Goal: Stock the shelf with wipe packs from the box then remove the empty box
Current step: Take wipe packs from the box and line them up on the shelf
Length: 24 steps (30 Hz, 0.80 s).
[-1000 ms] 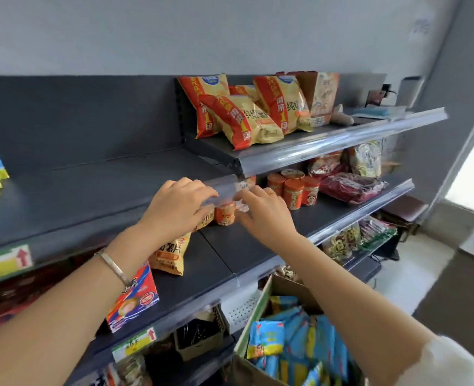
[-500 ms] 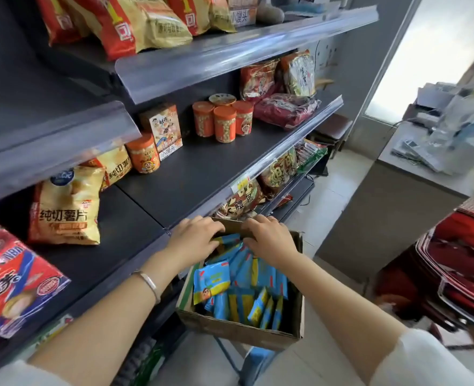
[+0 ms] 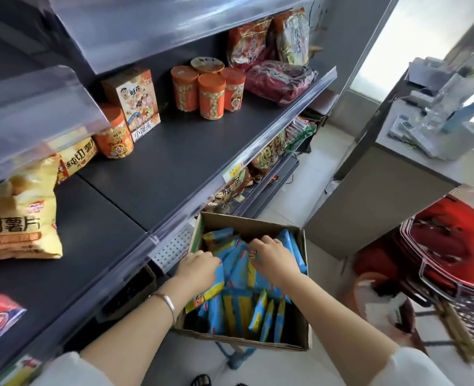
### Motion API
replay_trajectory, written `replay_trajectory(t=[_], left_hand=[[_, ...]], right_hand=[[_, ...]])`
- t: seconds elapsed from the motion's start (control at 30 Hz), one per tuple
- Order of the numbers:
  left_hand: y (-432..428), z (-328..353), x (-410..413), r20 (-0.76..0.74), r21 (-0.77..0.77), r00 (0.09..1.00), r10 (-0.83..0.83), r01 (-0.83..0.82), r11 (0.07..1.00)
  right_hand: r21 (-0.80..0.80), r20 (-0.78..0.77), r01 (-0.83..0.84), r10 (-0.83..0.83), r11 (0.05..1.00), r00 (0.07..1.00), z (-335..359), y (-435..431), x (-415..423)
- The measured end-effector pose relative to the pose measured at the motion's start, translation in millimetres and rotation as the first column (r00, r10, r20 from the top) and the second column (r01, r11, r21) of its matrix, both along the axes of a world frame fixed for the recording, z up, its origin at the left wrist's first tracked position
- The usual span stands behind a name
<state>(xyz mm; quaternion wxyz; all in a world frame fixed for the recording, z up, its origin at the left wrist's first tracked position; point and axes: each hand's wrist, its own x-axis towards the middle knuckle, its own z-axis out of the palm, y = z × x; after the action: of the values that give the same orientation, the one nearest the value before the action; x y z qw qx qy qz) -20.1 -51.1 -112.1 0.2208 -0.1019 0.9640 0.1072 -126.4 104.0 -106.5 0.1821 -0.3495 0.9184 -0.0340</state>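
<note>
Blue packs [image 3: 238, 277] fill the cardboard box [image 3: 247, 339], which sits low beside the shelf [image 3: 174, 162] — some heaped, others upright along the near wall. Both hands are down inside: the left hand [image 3: 199, 267] curls its fingers round a pack's edge, the right hand [image 3: 273, 257] pinches pack tops.

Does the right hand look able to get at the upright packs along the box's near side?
Probably yes. The box is open-topped, and the right hand is inside it, on the leaning packs just beyond the upright packs. Nothing covers them.
</note>
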Motion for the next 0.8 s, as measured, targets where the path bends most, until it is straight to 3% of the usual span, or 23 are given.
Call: replay_trajectory(t=[0.2,0.43,0.57,0.63,0.7,0.8], left_hand=[[-13.0,-3.5,5.3,-0.052,0.016,0.997,0.057,-0.057,0.998],[-18.6,-4.6,14.9,-0.124,0.012,0.974,0.188,-0.188,0.982],[-16.8,-3.5,12.6,-0.139,0.033,0.955,0.261,-0.259,0.965],[-14.4,1.1,7.5,-0.189,0.071,0.930,0.315,-0.307,0.949],[-12.0,9.3,-1.9,-0.249,0.121,0.894,0.373,-0.353,0.928],[-9.2,21.7,-20.0,-0.317,0.211,0.831,0.457,-0.408,0.888]], right_hand=[[0.092,-0.072,-0.153,0.160,0.984,0.985,-27.0,-30.7,-20.5],[0.291,-0.143,-0.452,0.505,0.843,0.851,-63.7,-70.0,-33.7],[0.203,-0.147,-0.455,0.487,0.867,0.861,-61.6,-75.3,-46.2],[0.097,-0.074,-0.389,0.396,0.916,0.915,-48.8,-72.9,-56.8],[0.006,0.120,-0.307,0.304,0.952,0.945,-30.8,-67.6,-70.6],[-0.106,0.382,-0.279,0.298,0.955,0.875,-4.9,-56.0,-92.1]])
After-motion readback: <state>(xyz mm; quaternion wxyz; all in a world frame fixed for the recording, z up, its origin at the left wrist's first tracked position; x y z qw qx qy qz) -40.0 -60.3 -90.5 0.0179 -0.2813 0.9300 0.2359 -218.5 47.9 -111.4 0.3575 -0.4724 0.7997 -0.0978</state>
